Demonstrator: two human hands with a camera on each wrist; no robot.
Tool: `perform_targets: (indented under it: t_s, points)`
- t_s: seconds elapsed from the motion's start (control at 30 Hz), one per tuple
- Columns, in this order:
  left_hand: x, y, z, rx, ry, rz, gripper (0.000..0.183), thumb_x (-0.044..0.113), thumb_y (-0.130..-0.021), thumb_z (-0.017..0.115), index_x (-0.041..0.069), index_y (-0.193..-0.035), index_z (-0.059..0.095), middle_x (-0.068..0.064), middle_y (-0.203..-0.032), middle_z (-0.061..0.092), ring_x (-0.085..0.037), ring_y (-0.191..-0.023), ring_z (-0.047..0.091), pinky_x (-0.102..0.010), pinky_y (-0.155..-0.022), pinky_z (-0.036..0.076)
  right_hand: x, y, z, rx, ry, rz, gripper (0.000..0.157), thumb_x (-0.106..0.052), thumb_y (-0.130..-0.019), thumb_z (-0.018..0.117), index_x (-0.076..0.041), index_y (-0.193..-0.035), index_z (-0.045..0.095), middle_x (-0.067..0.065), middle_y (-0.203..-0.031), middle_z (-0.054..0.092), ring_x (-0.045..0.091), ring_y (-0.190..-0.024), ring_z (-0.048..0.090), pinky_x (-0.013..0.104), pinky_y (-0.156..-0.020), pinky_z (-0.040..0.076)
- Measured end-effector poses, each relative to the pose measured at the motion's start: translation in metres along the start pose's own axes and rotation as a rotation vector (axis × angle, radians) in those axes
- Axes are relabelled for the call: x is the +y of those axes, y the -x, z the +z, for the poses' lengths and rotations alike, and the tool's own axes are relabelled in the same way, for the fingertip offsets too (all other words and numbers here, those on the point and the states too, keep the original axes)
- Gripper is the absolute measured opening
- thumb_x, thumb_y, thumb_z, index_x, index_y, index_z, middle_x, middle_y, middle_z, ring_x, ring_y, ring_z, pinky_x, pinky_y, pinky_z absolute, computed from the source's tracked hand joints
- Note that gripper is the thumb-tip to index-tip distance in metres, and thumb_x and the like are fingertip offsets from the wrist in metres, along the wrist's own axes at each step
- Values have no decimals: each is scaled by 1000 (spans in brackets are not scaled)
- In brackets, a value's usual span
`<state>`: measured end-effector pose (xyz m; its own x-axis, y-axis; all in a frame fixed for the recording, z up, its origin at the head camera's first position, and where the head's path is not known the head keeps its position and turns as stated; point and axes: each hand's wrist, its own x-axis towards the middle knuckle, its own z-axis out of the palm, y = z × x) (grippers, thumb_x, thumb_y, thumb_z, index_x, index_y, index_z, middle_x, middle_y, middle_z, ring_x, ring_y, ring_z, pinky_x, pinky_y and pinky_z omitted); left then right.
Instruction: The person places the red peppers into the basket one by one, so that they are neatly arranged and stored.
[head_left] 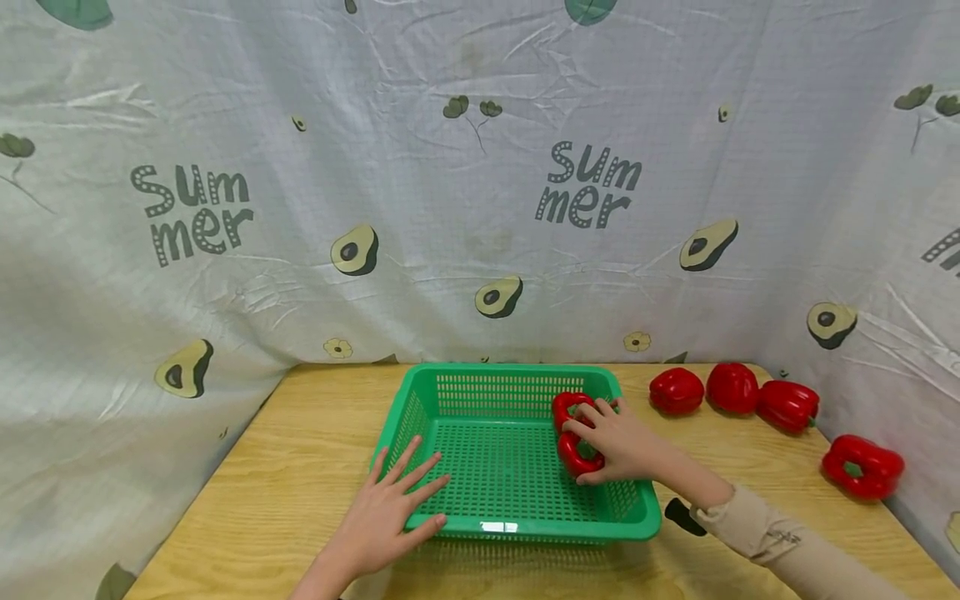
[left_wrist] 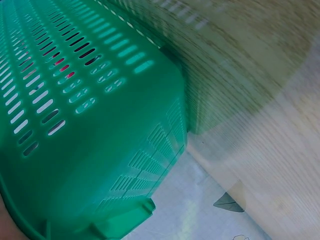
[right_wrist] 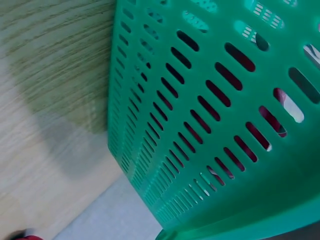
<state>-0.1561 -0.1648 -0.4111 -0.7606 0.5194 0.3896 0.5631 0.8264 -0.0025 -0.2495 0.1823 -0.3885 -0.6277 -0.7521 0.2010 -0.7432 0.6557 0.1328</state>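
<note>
The right hand curls over the nearer red pepper, thumb near and fingers far, inside the right part of the green basket; a second pepper lies just beyond. The left hand, fingers spread wide, is at the basket's near left corner, holding nothing. The held pepper looks light, firm and glossy, so probably slippery; gripping across its lobed sides should suit it. The basket's right wall rises close beside it, while open room lies leftward over the slotted bottom.
</note>
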Motion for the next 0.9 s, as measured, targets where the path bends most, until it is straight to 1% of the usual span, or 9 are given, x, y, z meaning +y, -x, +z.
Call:
perform_targets:
  t_s: [0.13,0.27,0.5,0.7,0.9]
  points:
    - [0,1,0,5,2,1,44,47,-82,55,28,-121,56,4,-138,42,-29,-135,25,-60,-101,20,0,-1,1,5,0,-5,65,-59,-65,67,-21,-115,51,3,-108,50,24,-95,43,46,-76,33]
    - [0,1,0,-6,4,-7,44,48,-82,54,29,-122,56,5,-138,42,-27,-136,23,-60,-101,20,0,0,4,-23,1,-4,67,-60,-65,66,-20,-117,51,5,-110,51,26,-97,44,47,-76,34]
    - [1,1,1,-7,6,-9,44,47,-82,54,29,-122,56,5,-138,43,-27,-137,22,-60,-101,20,0,0,7,-63,-6,-3,66,-57,-63,70,-19,-113,51,5,-106,51,26,-95,47,44,-71,33]
    - [1,1,1,-13,5,-12,44,48,-82,54,29,-121,56,5,-138,43,-26,-137,21,-59,-102,19,-4,-2,6,-130,-9,-21,66,-52,-64,71,-17,-117,50,12,-114,50,30,-97,48,47,-74,34]
    - [1,1,1,-5,5,-8,43,47,-82,55,29,-121,56,5,-138,43,-27,-136,22,-60,-101,19,-6,-3,6,-139,21,-22,66,-49,-63,73,-18,-117,50,13,-116,49,31,-100,47,48,-76,34]
